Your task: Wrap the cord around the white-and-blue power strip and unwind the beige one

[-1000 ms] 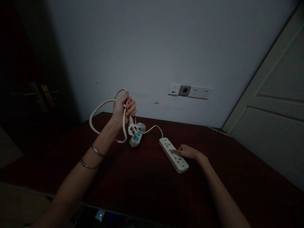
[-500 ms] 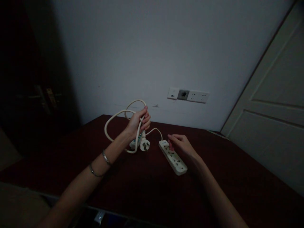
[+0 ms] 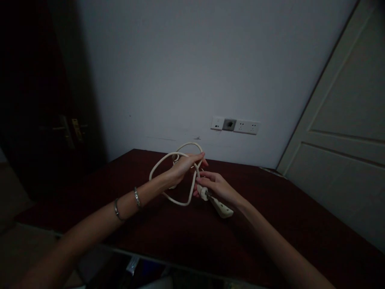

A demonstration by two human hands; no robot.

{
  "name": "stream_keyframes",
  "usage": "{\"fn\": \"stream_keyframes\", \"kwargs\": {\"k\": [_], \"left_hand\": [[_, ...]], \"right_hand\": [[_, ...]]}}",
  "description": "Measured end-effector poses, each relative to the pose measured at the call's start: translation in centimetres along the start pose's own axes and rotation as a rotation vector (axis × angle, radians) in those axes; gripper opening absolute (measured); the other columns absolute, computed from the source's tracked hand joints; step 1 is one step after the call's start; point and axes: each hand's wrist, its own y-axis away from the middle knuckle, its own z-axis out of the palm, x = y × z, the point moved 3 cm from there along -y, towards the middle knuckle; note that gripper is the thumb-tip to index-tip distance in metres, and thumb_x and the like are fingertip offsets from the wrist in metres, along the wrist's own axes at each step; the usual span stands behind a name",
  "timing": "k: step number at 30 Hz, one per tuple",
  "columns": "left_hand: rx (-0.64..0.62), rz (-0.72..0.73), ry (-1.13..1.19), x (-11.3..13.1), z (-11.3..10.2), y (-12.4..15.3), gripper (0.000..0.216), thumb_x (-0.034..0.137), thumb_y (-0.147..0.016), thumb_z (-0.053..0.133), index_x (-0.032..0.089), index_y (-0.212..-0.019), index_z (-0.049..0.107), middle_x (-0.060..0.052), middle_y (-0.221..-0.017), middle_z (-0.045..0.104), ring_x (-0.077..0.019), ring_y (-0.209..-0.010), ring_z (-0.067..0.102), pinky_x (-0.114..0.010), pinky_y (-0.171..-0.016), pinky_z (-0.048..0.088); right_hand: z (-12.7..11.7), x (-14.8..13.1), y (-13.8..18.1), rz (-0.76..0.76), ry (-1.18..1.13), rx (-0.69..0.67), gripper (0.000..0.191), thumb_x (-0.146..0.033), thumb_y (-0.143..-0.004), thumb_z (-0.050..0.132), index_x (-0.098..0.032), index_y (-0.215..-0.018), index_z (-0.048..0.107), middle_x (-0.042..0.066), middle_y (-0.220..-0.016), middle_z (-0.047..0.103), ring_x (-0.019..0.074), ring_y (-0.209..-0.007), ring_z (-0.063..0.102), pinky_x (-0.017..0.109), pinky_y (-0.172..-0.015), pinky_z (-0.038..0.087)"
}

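My left hand (image 3: 184,166) is closed around a looped white power cord (image 3: 154,168), whose coils hang about the wrist and above the table. Close beside it, my right hand (image 3: 215,184) pinches the cord just behind its white plug (image 3: 203,193). The plug's metal prongs point right, toward me. Below and behind the right hand lies a white power strip (image 3: 221,208), its far end hidden by the fingers. A small pale object under the left hand is mostly covered.
The dark red table (image 3: 168,233) meets a pale wall with a row of wall sockets (image 3: 246,127). At the right stands a white panelled door (image 3: 339,120); a dark door with a handle (image 3: 76,128) is at the left.
My left hand has moved right and down with the looped cord. My right hand has come left from above the power strip and taken hold of the cord by the plug.
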Motion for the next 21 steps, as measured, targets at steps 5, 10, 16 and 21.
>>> {"fn": "stream_keyframes", "kwargs": {"k": [5, 10, 16, 21], "left_hand": [[-0.158, -0.161, -0.009, -0.3, 0.0, 2.5, 0.025, 0.037, -0.080, 0.054, 0.013, -0.077, 0.062, -0.005, -0.075, 0.060, -0.0135, -0.069, 0.052, -0.026, -0.066, 0.040], [-0.358, -0.394, -0.162, -2.1, -0.5, 7.1, 0.042, 0.055, -0.079, 0.051, 0.016, -0.092, 0.060, -0.007, -0.089, 0.061, -0.0148, -0.075, 0.053, -0.026, -0.064, 0.041], [-0.593, -0.314, -0.573, -1.3, -2.3, 10.0, 0.037, 0.047, -0.081, 0.053, 0.016, -0.100, 0.062, -0.008, -0.094, 0.064, -0.0155, -0.081, 0.058, -0.024, -0.067, 0.043], [-0.480, -0.026, -0.742, 1.7, -3.4, 8.6, 0.034, 0.036, -0.087, 0.042, 0.014, -0.074, 0.063, -0.005, -0.064, 0.062, -0.0126, -0.057, 0.055, -0.024, -0.055, 0.042]], "right_hand": [[-0.6, -1.8, 1.8, -0.016, 0.337, -0.098, 0.024, -0.039, -0.077, 0.057, -0.015, -0.079, 0.055, 0.001, -0.067, 0.059, 0.0124, -0.056, 0.058, 0.025, -0.054, 0.044], [-2.1, -4.5, 4.4, -0.032, 0.820, -0.085, 0.025, -0.039, -0.080, 0.054, -0.015, -0.081, 0.061, 0.004, -0.069, 0.062, 0.0121, -0.058, 0.055, 0.023, -0.051, 0.039], [-4.4, -7.5, 5.5, 0.003, 0.856, 0.100, 0.028, -0.042, -0.079, 0.052, -0.015, -0.077, 0.058, 0.006, -0.065, 0.064, 0.0104, -0.049, 0.050, 0.022, -0.045, 0.036], [-4.6, -10.6, 5.3, -0.065, 0.811, 0.169, 0.028, -0.043, -0.075, 0.057, -0.015, -0.072, 0.057, 0.006, -0.063, 0.064, 0.0097, -0.047, 0.049, 0.022, -0.043, 0.034]]}}
